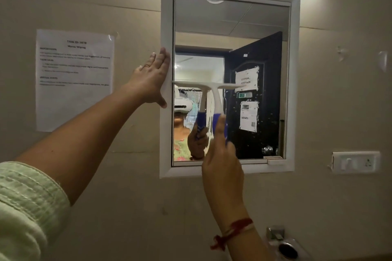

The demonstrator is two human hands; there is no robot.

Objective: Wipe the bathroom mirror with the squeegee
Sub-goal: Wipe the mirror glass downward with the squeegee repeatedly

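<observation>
A printed paper sheet (74, 78) is taped to the smooth beige wall. Just right of it, the left hand (151, 78) lies flat, fingers straight and together, on the white mirror frame (166, 27). The squeegee (212, 91), a white plastic T with a blue handle, sits level against the mirror (233, 27) at mid-height. The right hand (220, 154) wraps round its handle. Droplets speckle the glass toward the right.
</observation>
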